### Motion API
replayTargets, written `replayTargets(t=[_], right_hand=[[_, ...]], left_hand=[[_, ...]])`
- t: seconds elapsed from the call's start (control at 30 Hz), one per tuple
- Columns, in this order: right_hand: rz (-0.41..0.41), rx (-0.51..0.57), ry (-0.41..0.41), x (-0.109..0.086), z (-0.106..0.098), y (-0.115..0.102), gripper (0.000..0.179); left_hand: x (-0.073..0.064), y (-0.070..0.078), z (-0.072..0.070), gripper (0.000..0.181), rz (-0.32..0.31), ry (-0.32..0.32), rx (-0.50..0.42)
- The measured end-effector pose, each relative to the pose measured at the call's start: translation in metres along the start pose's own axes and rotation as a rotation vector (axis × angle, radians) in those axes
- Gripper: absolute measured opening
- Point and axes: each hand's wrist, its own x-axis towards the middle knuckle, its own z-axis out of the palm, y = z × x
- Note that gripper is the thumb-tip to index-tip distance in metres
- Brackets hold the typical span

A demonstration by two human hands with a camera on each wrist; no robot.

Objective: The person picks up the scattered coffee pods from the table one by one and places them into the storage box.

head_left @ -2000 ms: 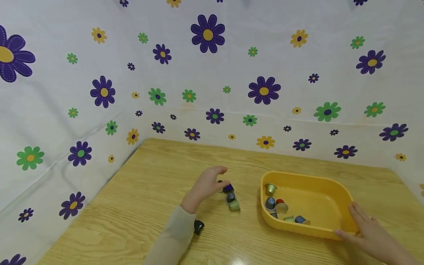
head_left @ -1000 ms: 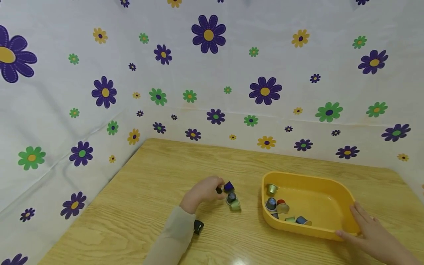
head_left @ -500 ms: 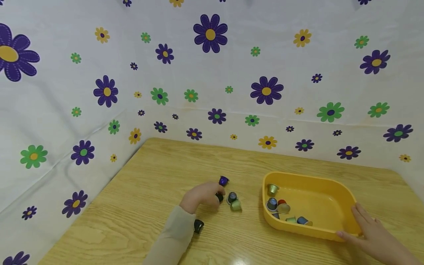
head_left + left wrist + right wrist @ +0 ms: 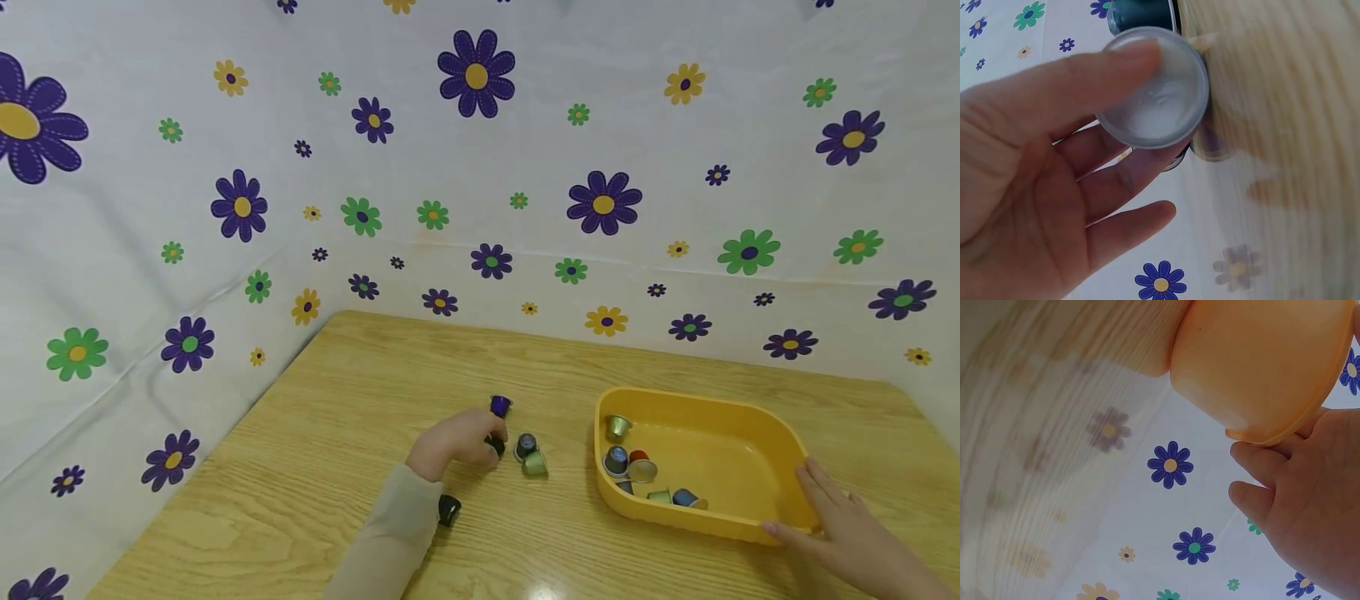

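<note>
In the head view my left hand (image 4: 459, 440) pinches a black coffee capsule (image 4: 495, 447) low over the table. The left wrist view shows the thumb flat across its silvery foil lid (image 4: 1159, 115), fingers behind. Just beyond the hand stands a purple-blue capsule (image 4: 500, 405). To its right, a grey-blue capsule (image 4: 527, 444) and a light green capsule (image 4: 535, 464) lie together. Another black capsule (image 4: 449, 511) lies by the left sleeve. My right hand (image 4: 843, 521) rests with extended fingers against the right end of a yellow tray (image 4: 720, 407), thumb at its near corner.
Inside the tray, toward its left side, are several capsules, among them a pale green one (image 4: 618, 427), a blue one (image 4: 685, 498) and a red one (image 4: 638, 456). A white flowered cloth (image 4: 525, 167) hangs behind and left of the wooden table (image 4: 390, 375).
The left hand, earlier spread over the capsules, has closed on the black capsule and drawn it nearer. The purple-blue capsule has shifted left and away. The right hand stays at the tray.
</note>
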Motion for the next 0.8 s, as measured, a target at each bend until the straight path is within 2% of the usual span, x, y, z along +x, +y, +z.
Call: replayTargets(t=[0.2,0.4,0.6,0.8], right_hand=[[-0.002,-0.010,0.005,0.000,0.000,0.000,0.093],[-0.028,-0.042,0.035,0.001,-0.001,0.000,0.092],[-0.031,-0.026,0.031,0.001,-0.001,0.000,0.093],[-0.026,-0.032,0.027,0.001,-0.001,0.001,0.093]], left_hand=[[-0.002,0.000,-0.003,0.025,0.021,0.032,0.007],[-0.003,0.002,-0.008,0.025,0.046,0.075,-0.037],[-0.003,0.000,-0.011,0.023,0.065,0.118,-0.052],[-0.002,0.001,-0.010,0.024,0.057,0.147,-0.049]])
